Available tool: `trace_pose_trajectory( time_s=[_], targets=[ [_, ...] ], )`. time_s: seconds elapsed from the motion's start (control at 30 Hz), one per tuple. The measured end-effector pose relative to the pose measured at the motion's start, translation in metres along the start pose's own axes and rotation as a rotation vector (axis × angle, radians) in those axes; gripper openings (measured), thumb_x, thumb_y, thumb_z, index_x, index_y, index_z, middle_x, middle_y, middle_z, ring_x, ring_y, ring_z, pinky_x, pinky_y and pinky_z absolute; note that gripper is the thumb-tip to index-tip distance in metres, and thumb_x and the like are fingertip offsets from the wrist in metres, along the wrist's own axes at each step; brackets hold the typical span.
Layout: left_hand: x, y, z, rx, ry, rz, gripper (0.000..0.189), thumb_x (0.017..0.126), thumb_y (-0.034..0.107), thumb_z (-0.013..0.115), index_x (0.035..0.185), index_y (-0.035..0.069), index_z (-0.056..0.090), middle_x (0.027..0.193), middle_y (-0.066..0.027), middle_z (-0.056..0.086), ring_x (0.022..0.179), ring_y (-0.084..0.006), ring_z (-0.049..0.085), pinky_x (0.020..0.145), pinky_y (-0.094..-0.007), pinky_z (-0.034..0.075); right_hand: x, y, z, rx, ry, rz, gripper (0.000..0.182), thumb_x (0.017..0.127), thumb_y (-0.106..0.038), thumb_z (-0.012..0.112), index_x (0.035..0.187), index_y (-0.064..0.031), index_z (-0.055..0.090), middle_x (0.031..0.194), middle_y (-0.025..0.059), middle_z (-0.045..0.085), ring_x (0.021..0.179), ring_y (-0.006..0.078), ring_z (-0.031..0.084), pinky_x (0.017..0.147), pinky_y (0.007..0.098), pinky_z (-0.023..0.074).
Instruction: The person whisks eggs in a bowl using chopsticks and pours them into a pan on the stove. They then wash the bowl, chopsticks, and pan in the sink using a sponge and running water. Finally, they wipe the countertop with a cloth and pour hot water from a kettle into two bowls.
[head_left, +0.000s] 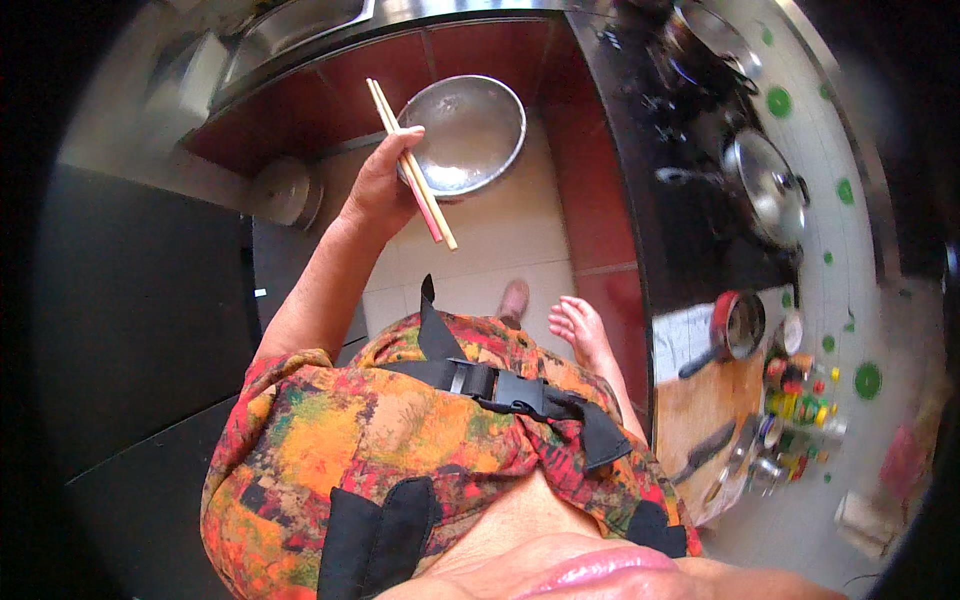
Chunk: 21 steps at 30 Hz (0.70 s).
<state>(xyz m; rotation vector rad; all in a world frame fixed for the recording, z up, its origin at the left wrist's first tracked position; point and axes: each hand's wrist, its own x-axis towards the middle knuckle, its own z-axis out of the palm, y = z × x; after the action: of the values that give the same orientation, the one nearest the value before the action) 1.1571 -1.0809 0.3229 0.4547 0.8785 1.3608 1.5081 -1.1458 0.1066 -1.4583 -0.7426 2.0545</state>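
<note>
My left hand grips the near-left rim of a round metal bowl, with the thumb over its edge. Under the same thumb lies a pair of chopsticks, slanting across the bowl's left side; one has a red end. The bowl is tilted so that its shiny inside faces me, and I see no food in it. At my right side, my right hand hangs with nothing in it, its fingers loosely extended near the red cabinet front.
Along the right, a black cooktop carries a pot and a glass-lidded pan. A small red saucepan, a cutting board, a knife and several bottles stand nearer. A sink is ahead; a round container stands left.
</note>
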Motion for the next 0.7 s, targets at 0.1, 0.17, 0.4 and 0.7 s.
trace_pose_trajectory(
  time_s=[0.1,0.17,0.4,0.7],
  targets=[
    [0.018,0.034,-0.011,0.031,0.105,0.065,0.053,0.088,0.034,0.054,0.124,-0.003,0.048,0.106,-0.017,0.064,0.092,-0.0302,0.067,0.076,-0.0481,0.057,0.078,-0.063,0.028,-0.053,-0.144,-0.082,0.037,0.093,-0.024,0.059,0.122,-0.0013,0.051,0.107,0.0129,0.061,0.089,0.0184,0.063,0.072,0.0299,0.0553],
    [0.019,0.048,-0.035,0.016,0.188,0.1,0.049,0.087,0.036,0.055,0.123,0.002,0.05,0.108,-0.014,0.064,0.094,-0.0298,0.066,0.079,-0.0516,0.055,0.123,-0.096,0.06,-0.111,-0.22,-0.065,0.034,0.093,-0.024,0.058,0.12,-0.0036,0.052,0.108,0.0125,0.061,0.093,0.0211,0.063,0.077,0.0325,0.0546],
    [0.004,0.053,-0.051,-0.117,0.437,0.214,0.052,0.088,0.035,0.054,0.127,0.002,0.047,0.117,-0.0162,0.06,0.103,-0.0329,0.062,0.085,-0.0529,0.052,0.178,-0.127,0.111,-0.249,-0.363,0.047,0.038,0.091,-0.023,0.06,0.122,-0.001,0.052,0.107,0.0127,0.062,0.088,0.0177,0.063,0.074,0.0291,0.0542],
    [0.05,0.043,-0.06,0.082,0.523,0.203,0.056,0.086,0.038,0.055,0.127,0.001,0.045,0.113,-0.0175,0.06,0.096,-0.0324,0.063,0.074,-0.0482,0.056,0.196,-0.114,0.066,-0.192,-0.296,0.104,0.035,0.091,-0.02,0.061,0.12,-0.0022,0.054,0.104,0.013,0.063,0.085,0.0177,0.064,0.071,0.0296,0.0543]
  ],
)
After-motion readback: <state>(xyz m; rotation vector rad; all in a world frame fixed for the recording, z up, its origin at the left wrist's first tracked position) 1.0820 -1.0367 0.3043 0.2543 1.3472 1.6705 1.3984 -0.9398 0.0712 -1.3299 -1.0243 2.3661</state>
